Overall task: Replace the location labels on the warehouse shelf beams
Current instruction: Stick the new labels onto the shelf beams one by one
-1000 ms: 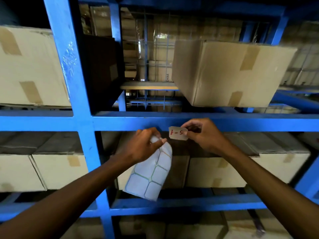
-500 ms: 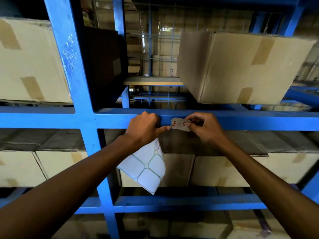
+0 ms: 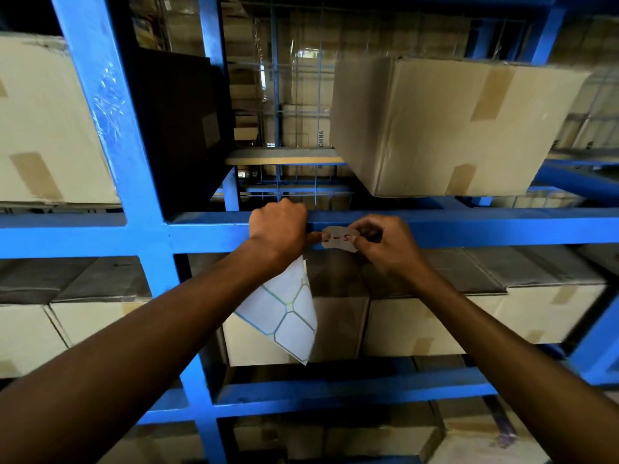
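Observation:
A small white label (image 3: 339,238) with red handwriting lies against the front of the blue shelf beam (image 3: 485,231). My right hand (image 3: 385,249) pinches its right end between thumb and fingers. My left hand (image 3: 279,229) is closed on a white label sheet (image 3: 284,313) that hangs down below the wrist, and its fingertip touches the label's left end. The sheet shows several outlined label cells.
A blue upright post (image 3: 110,145) stands left of my hands. A taped cardboard box (image 3: 445,128) sits on the shelf above the beam, another box (image 3: 43,128) at far left. More cartons (image 3: 502,309) fill the level below, with a lower beam (image 3: 335,393) under them.
Both hands rose from below the beam up to its front face, bringing the label onto the beam. The left hand, still holding the sheet, moved in to touch the label's left end.

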`<action>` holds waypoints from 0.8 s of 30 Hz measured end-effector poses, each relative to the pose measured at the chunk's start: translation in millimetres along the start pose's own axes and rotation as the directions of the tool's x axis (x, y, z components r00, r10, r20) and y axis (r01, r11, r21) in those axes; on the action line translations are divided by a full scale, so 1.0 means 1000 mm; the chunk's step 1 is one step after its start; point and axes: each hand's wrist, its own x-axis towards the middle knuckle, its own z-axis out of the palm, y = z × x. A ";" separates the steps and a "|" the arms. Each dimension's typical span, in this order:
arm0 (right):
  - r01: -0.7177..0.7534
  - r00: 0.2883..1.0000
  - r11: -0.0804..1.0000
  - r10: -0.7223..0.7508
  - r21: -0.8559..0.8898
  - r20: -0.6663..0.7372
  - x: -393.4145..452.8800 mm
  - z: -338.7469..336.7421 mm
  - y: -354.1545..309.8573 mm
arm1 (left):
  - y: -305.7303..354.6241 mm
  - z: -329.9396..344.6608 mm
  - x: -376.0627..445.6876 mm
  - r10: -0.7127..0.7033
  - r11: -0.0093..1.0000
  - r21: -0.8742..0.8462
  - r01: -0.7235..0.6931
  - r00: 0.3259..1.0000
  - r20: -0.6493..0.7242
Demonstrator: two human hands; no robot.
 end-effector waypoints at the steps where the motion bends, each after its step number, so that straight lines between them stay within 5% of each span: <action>1: 0.001 1.000 1.000 -0.001 -0.005 -0.005 0.000 0.001 0.000 | 0.000 0.000 0.000 -0.005 1.000 -0.007 0.005 1.000 0.004; 24: -0.086 0.990 0.973 0.059 -0.213 -0.131 -0.003 0.005 -0.018 | 0.000 -0.003 -0.003 -0.021 0.996 -0.082 0.025 0.999 0.049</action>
